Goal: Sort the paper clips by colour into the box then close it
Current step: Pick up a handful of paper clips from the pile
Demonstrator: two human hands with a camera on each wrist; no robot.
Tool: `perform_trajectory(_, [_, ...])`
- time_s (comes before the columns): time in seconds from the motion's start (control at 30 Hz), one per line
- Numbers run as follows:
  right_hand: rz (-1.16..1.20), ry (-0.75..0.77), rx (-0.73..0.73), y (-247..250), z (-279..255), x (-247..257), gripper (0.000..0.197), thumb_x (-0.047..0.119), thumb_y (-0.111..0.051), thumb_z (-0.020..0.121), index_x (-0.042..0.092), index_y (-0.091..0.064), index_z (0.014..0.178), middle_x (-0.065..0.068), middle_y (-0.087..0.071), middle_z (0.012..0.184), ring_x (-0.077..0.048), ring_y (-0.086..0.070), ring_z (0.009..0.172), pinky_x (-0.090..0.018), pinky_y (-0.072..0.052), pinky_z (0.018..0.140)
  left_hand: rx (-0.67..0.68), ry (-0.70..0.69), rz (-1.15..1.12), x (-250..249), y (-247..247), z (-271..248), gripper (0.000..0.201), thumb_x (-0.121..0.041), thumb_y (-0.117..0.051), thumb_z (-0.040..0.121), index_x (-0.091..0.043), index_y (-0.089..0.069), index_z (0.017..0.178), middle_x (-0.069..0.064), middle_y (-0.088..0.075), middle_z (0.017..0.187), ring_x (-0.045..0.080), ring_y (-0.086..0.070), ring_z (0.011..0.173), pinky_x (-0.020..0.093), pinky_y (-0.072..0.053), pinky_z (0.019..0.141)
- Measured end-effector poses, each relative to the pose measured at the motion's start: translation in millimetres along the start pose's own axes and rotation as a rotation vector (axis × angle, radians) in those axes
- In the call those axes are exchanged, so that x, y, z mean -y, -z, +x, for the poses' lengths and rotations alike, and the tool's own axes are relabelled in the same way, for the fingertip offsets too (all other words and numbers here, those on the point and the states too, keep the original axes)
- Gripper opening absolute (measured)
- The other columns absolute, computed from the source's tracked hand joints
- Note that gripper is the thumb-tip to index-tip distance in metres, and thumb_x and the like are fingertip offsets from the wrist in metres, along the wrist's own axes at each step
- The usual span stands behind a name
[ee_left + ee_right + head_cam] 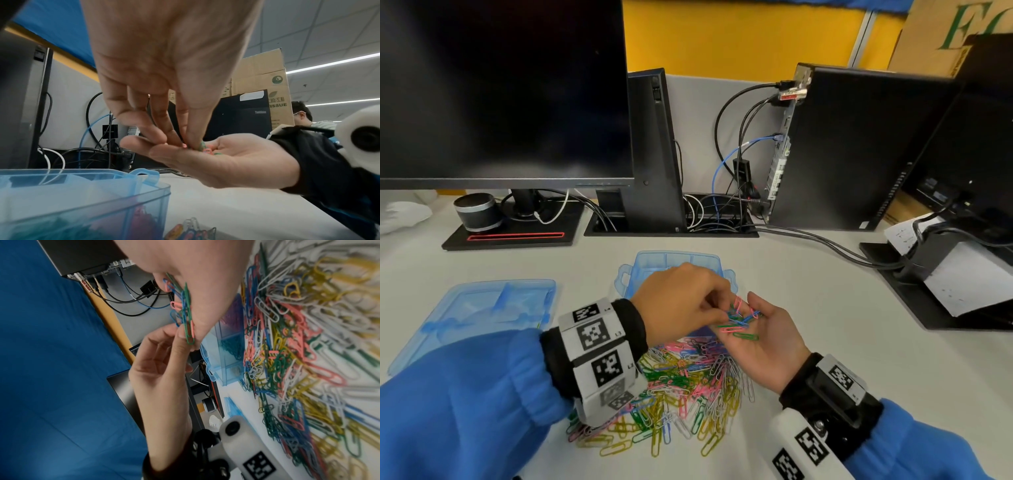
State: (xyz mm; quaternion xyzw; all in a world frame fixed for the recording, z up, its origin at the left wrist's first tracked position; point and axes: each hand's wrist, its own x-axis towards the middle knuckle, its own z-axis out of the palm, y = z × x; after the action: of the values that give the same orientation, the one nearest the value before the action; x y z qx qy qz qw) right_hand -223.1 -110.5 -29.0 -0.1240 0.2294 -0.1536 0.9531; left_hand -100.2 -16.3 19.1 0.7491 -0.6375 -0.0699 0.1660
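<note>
My right hand (pixel 756 322) lies palm up above the pile, fingers relaxed, carrying a small bunch of clips (pixel 739 323) in green, pink and blue. My left hand (pixel 717 313) reaches over from the left, and its thumb and forefinger pinch a green clip (pixel 189 335) in that bunch. The left fingertips (pixel 193 139) press into the right palm (pixel 236 155). The translucent blue box (pixel 640 263) stands open behind the hands, with sorted clips in its compartments (pixel 230 345). A big mixed pile of paper clips (pixel 681 387) covers the table below the hands.
The box's blue lid (pixel 482 308) lies flat at the left. Behind are a monitor (pixel 500 92), a round speaker (pixel 477 212), a desktop computer (pixel 859 147) with cables (pixel 808 240), and a printer (pixel 962 274) at the right.
</note>
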Motion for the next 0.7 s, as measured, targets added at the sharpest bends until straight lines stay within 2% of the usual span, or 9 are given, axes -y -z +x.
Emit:
perform_trajectory(0.07, [0.022, -0.017, -0.031, -1.8, -1.7, -0.2, 0.056, 0.028, -0.031, 0.098, -0.017, -0.063, 0.104, -0.031, -0.062, 0.109, -0.042, -0.067, 0.087, -0.033, -0.039, 0.099, -0.002, 0.015, -0.017, 1.5, 1.1, 1.4, 0.007, -0.038, -0.064, 0.087, -0.031, -0.061, 0.085, -0.015, -0.067, 0.088, 0.000, -0.061, 0.081, 0.025, -0.047, 0.070])
perform_trajectory(0.2, [0.044, -0.033, -0.071, -6.9, -4.2, -2.9, 0.053, 0.027, -0.033, 0.098, -0.016, -0.059, 0.113, -0.029, -0.061, 0.117, -0.043, -0.063, 0.097, -0.033, -0.037, 0.104, 0.001, 0.042, -0.130, 5.0, 1.6, 3.0, 0.007, -0.033, -0.068, 0.086, -0.029, -0.065, 0.089, -0.015, -0.069, 0.083, -0.001, -0.063, 0.076, 0.026, -0.050, 0.070])
perform_trajectory(0.23, [0.044, -0.034, -0.071, -8.3, -5.1, -3.5, 0.053, 0.027, -0.033, 0.097, -0.016, -0.060, 0.111, -0.029, -0.061, 0.115, -0.043, -0.064, 0.095, -0.033, -0.038, 0.101, 0.001, 0.041, -0.134, 4.9, 1.8, 2.6, 0.007, -0.033, -0.069, 0.085, -0.029, -0.065, 0.090, -0.015, -0.069, 0.083, -0.002, -0.063, 0.076, 0.027, -0.051, 0.072])
perform_trajectory(0.37, [0.060, -0.032, -0.079, -9.6, -5.6, -3.5, 0.056, 0.030, -0.031, 0.099, -0.014, -0.065, 0.094, -0.025, -0.066, 0.094, -0.039, -0.068, 0.074, -0.037, -0.045, 0.073, 0.019, 0.018, -0.033, 1.0, 0.5, 0.9, 0.013, -0.039, -0.067, 0.085, -0.032, -0.067, 0.096, -0.018, -0.068, 0.089, -0.003, -0.060, 0.080, 0.021, -0.047, 0.070])
perform_trajectory(0.43, [0.100, -0.038, -0.064, -7.6, -4.3, -4.3, 0.055, 0.030, -0.030, 0.101, -0.011, -0.065, 0.088, -0.021, -0.064, 0.081, -0.036, -0.065, 0.062, -0.034, -0.040, 0.068, 0.017, -0.003, 0.053, -0.7, -0.9, 1.7, 0.014, -0.041, -0.065, 0.087, -0.033, -0.065, 0.098, -0.018, -0.067, 0.092, -0.001, -0.058, 0.082, 0.021, -0.041, 0.066])
perform_trajectory(0.53, [0.116, -0.051, -0.040, -5.4, -2.9, -6.8, 0.054, 0.030, -0.030, 0.101, -0.010, -0.065, 0.091, -0.019, -0.064, 0.079, -0.033, -0.062, 0.056, -0.030, -0.036, 0.066, 0.054, -0.038, 0.138, -0.7, -2.7, 3.5, 0.011, -0.039, -0.061, 0.090, -0.033, -0.063, 0.099, -0.015, -0.064, 0.095, 0.002, -0.053, 0.083, 0.022, -0.035, 0.065])
perform_trajectory(0.6, [0.105, -0.062, -0.009, -4.0, -2.5, -6.5, 0.055, 0.029, -0.031, 0.100, -0.013, -0.065, 0.093, -0.022, -0.066, 0.088, -0.035, -0.065, 0.066, -0.035, -0.045, 0.069, 0.095, -0.034, 0.100, 2.5, -1.2, 5.0, 0.011, -0.039, -0.059, 0.091, -0.032, -0.062, 0.099, -0.014, -0.064, 0.095, 0.003, -0.053, 0.082, 0.023, -0.038, 0.066])
perform_trajectory(0.63, [0.085, -0.059, -0.005, -4.4, -3.1, -6.0, 0.054, 0.028, -0.031, 0.100, -0.014, -0.065, 0.098, -0.025, -0.066, 0.097, -0.038, -0.066, 0.078, -0.040, -0.049, 0.075, 0.105, -0.023, 0.050, 5.0, 1.0, 5.7, 0.011, -0.039, -0.058, 0.092, -0.031, -0.062, 0.098, -0.014, -0.064, 0.093, 0.004, -0.055, 0.082, 0.024, -0.041, 0.067])
perform_trajectory(0.7, [0.033, -0.033, -0.042, -4.3, -2.4, -2.6, 0.053, 0.025, -0.032, 0.099, -0.018, -0.060, 0.110, -0.031, -0.062, 0.116, -0.041, -0.059, 0.108, -0.047, -0.044, 0.096, 0.075, 0.015, -0.058, 12.7, 7.2, 7.5, 0.008, -0.037, -0.058, 0.092, -0.030, -0.062, 0.095, -0.015, -0.062, 0.087, 0.006, -0.058, 0.080, 0.025, -0.044, 0.068])
